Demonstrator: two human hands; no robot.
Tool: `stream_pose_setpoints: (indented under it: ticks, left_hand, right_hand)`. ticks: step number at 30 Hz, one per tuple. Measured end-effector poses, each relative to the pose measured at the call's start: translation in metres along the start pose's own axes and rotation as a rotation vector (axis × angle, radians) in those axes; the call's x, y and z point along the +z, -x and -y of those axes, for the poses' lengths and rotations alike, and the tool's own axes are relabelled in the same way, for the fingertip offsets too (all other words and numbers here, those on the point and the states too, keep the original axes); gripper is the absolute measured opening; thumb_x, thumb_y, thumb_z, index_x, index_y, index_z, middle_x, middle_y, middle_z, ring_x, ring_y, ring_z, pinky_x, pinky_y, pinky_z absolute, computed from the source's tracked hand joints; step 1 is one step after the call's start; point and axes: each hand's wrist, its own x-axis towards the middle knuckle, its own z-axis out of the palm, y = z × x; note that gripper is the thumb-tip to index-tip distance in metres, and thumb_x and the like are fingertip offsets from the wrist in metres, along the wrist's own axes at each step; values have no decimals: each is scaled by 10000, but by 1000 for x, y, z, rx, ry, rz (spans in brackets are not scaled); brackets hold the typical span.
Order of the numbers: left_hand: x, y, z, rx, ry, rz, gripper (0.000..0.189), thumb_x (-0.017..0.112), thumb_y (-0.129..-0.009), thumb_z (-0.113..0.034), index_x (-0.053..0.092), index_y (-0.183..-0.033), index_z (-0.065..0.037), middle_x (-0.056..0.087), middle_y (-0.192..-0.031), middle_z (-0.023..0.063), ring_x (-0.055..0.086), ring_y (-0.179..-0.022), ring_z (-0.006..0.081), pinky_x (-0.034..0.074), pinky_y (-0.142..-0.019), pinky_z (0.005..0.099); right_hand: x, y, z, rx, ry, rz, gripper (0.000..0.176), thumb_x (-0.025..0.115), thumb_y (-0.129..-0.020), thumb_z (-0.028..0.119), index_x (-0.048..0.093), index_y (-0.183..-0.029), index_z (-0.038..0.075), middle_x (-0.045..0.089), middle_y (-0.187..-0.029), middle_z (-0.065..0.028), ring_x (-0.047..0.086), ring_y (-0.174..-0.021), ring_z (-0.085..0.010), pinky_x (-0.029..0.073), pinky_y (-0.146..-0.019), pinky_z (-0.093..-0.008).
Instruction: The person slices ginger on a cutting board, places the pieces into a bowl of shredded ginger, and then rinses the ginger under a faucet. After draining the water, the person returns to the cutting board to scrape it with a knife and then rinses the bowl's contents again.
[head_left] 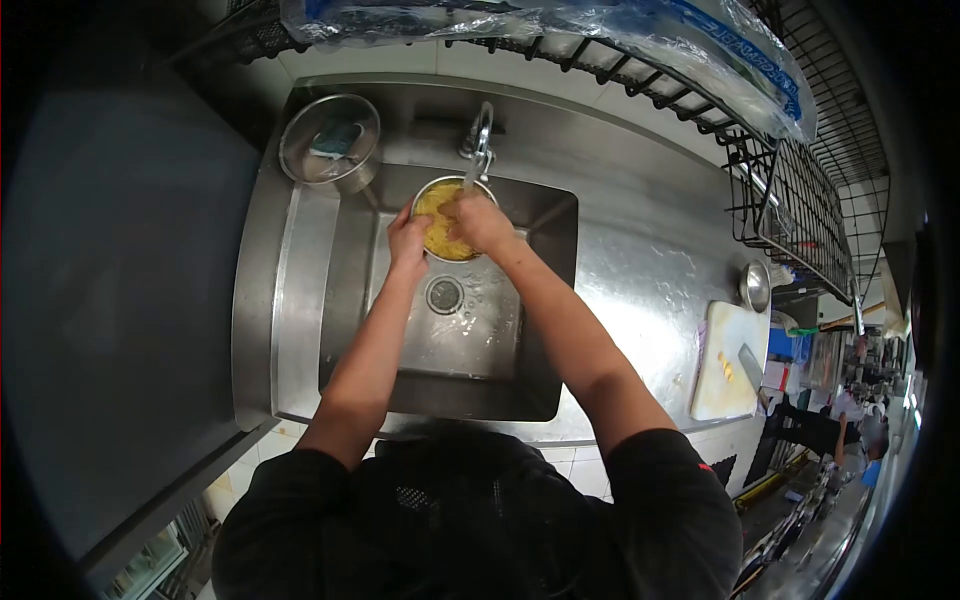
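A round metal bowl (pixel 454 258) with yellow shredded food (pixel 440 238) in it is held over the steel sink (pixel 480 400), below the faucet (pixel 484 125). My left hand (pixel 407 238) grips the bowl's left rim. From the right, my right hand (pixel 480 220) reaches into the bowl, its fingers among the yellow shreds; the fingertips are partly hidden, so its grip is unclear. Water runs from the faucet into the bowl. The sink drain (pixel 444 295) shows just below the bowl, with wet patches around it.
A clear round container (pixel 300 140) with a green and white item stands at the sink's back left corner. On the right are a white cutting board (pixel 720 390) with a knife (pixel 750 365) and yellow pieces, a small metal bowl (pixel 755 287) and wire racks (pixel 800 200). A person (pixel 860 445) is at far right.
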Motion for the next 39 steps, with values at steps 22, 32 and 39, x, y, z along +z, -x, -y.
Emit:
stream_pose_setpoints:
  ticks: [22, 32, 39]
  left_hand:
    - [-22, 8, 7, -113, 76, 50, 340, 711, -876, -54, 597, -1194, -94, 680, -1101, 80, 709, -934, 244, 617, -726, 401]
    - [-9, 13, 16, -121, 115, 113, 275, 653, -976, -183, 596, -1227, -85, 680, -1128, 65, 696, -972, 191, 605, -772, 364]
    - [29, 35, 26, -85, 90, 181, 319, 554, -1040, -362, 588, -1251, -126, 647, -1199, 16, 647, -1073, 157, 560, -852, 342]
  right_hand:
    - [6, 1, -11, -48, -86, -139, 315, 582, -810, 19, 719, -1087, 78, 704, -1078, -177, 673, -995, -379, 543, -894, -450]
    - [-8, 8, -1, 137, -112, -196, 293, 551, -889, 110, 681, -1145, 49, 667, -1114, -221, 643, -1014, -428, 528, -887, -490]
    - [-12, 44, 34, 288, 188, -436, 493, 525, -956, 430, 599, -1289, 74, 600, -1252, -177, 540, -1197, -387, 457, -938, -525]
